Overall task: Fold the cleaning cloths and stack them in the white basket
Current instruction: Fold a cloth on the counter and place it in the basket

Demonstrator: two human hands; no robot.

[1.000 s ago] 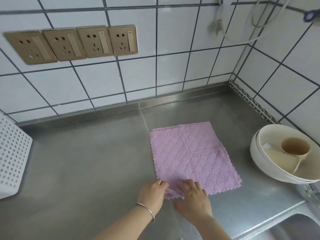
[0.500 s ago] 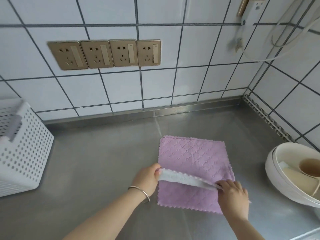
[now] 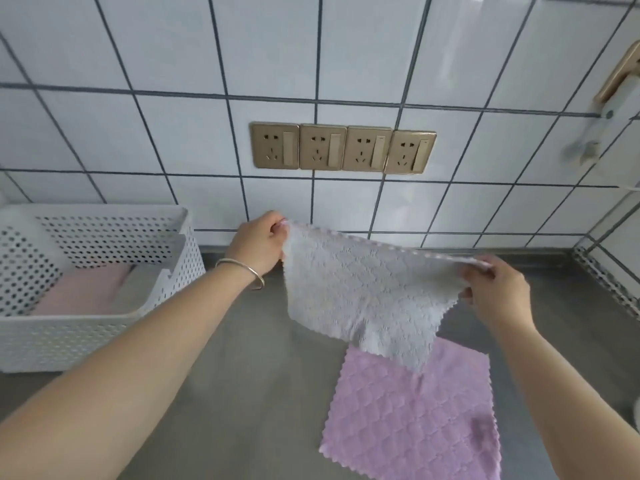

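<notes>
A white cleaning cloth (image 3: 363, 289) hangs in the air above the steel counter, stretched between my hands. My left hand (image 3: 258, 242) pinches its left top corner and my right hand (image 3: 495, 292) pinches its right top corner. Below it a purple cloth (image 3: 412, 414) lies flat on the counter, its far edge hidden by the hanging cloth. The white perforated basket (image 3: 86, 327) stands at the left, with a folded pink cloth (image 3: 79, 292) lying inside.
The steel counter (image 3: 263, 375) runs back to a white tiled wall with a row of gold power sockets (image 3: 343, 148). A plug and white cable (image 3: 585, 150) hang on the wall at the right. The right wall closes off the corner.
Both hands have lifted the white cloth off the purple one and raised it up, spread between them. The view has swung left and up, so the basket's inside shows and the bowl has left view.
</notes>
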